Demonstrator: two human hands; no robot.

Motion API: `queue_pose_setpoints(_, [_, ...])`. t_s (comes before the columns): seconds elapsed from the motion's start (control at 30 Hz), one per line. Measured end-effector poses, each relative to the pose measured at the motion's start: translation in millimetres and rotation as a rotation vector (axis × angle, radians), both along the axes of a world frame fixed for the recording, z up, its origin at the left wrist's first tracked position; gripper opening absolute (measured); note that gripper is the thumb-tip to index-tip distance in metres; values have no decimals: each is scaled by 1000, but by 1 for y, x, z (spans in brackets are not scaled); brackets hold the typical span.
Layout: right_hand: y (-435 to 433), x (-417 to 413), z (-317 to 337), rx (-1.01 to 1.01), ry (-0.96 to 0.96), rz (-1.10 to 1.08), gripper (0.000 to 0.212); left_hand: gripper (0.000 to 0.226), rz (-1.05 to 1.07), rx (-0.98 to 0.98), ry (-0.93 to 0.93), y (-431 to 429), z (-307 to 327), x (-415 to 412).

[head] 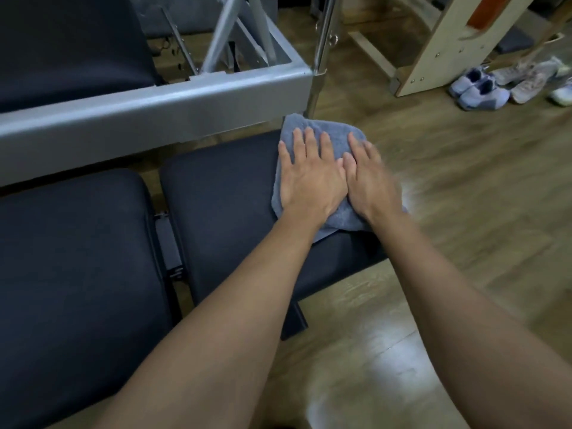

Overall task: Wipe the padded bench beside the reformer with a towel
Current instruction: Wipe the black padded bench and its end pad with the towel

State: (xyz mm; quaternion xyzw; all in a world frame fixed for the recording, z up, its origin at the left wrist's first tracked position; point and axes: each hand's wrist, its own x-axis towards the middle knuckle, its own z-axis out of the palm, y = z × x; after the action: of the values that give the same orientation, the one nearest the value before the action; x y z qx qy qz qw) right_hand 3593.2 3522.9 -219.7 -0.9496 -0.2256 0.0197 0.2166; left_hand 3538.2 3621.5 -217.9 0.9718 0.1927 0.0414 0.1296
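While both hands press flat (fingers released), towel overhangs bench's right edge.

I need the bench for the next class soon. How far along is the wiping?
Nothing visibly marks any part as finished. In hand: the left hand and right hand press the towel flat on the bench at its far right corner. Likely left: the bare padding nearer the camera.

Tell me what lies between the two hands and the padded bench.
In the head view, the grey towel lies flat between the left hand, the right hand and the padded bench.
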Motion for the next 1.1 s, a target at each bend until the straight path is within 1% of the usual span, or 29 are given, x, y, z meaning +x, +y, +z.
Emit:
queue_pose_setpoints(0.17, [-21,-53,5,-149,-104,-34,54,62,-40,-32,-6,-20,4,-49])
queue_pose_setpoints(0.27, [-19,-93,4,-162,-151,-46,51,62,-37,-24,6,-21,3,-85])
queue_pose_setpoints(0.37, [-8,-141,5,-130,-142,-77,49,61,-45,-23,14,-14,6,-129])
queue_pose_setpoints(0.4, [0,-158,7,-123,-128,-76,51,61,-48,-16,21,-7,8,-146])
queue_pose_setpoints(0.5, [38,-209,10,-125,-111,-1,67,66,4,19,47,30,9,-201])
queue_pose_setpoints(0.6, [84,-232,8,-158,-122,102,70,69,106,19,72,75,8,-233])
queue_pose_setpoints(0.67, [104,-228,8,-174,-121,143,71,68,115,5,74,95,8,-232])
queue_pose_setpoints(0.77, [121,-206,6,-163,-133,181,68,72,152,20,61,109,7,-214])
queue_pose_setpoints(0.9, [151,-158,1,-122,-114,269,56,64,259,59,46,133,1,-178])
queue_pose_setpoints(0.97, [167,-132,-4,-96,-104,302,52,62,289,43,49,147,-1,-157])
queue_pose_setpoints(1.1, [188,-92,-10,-23,-106,349,51,61,361,0,-5,162,-1,-125])
